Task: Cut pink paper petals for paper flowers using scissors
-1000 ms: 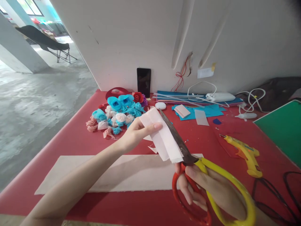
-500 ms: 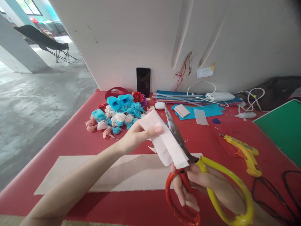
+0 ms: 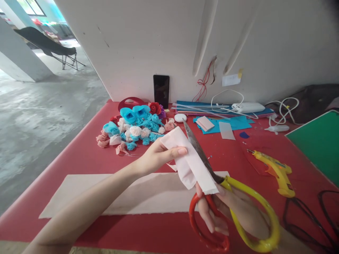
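Note:
My left hand pinches a folded strip of pale pink crepe paper, thumb on top and fingers hidden behind. In my right hand is a pair of scissors with one red and one yellow handle. Their dark, worn blades point up and away along the paper's right edge. The right fingertips are near the lower end of the strip; whether they touch it I cannot tell. Beneath both hands a long pale paper sheet lies flat on the red table.
Blue, white, pink and red paper flowers are heaped at the back left. A phone leans on the wall. Blue paper pieces lie behind the scissors. To the right are a yellow glue gun, black cord and green board.
My left hand and the folded paper have shifted slightly right and down. The scissor handles have turned a little, and the blades still lie along the paper's right edge.

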`<state>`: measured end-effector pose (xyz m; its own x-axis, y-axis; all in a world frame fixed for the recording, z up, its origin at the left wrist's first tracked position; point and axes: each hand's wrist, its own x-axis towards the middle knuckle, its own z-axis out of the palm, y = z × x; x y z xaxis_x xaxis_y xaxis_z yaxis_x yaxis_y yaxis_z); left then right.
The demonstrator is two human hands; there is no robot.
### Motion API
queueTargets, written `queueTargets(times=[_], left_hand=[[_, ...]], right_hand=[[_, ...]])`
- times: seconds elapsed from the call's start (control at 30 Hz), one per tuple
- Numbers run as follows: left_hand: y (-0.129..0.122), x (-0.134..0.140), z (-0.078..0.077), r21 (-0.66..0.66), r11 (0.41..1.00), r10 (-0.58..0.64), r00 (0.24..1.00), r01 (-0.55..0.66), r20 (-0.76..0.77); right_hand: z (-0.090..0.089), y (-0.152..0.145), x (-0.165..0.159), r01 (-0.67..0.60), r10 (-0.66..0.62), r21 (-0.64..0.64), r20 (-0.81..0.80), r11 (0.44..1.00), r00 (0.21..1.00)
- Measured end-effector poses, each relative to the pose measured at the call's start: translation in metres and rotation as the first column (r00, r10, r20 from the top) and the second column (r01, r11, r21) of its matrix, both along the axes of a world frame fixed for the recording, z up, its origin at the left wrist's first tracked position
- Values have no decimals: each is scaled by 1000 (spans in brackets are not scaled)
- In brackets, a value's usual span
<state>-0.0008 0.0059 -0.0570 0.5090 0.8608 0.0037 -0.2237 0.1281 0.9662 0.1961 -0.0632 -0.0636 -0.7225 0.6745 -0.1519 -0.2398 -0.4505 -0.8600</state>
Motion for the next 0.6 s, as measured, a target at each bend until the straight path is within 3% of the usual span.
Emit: queueTargets(times=[0.2,0.43,0.6], left_hand=[[-1,-1,0,15,1000,-16,1000,16,6],[0,-2,2,36,999,-28,997,31,-68],[0,-1,6,30,995,-92,993,95,-70]], right_hand=[[10,-4,-8,19,-21,12,166,1000,986],[14,2,3,-27,19,46,156,999,988],[11,1,0,8,1,-71,125,997,992]])
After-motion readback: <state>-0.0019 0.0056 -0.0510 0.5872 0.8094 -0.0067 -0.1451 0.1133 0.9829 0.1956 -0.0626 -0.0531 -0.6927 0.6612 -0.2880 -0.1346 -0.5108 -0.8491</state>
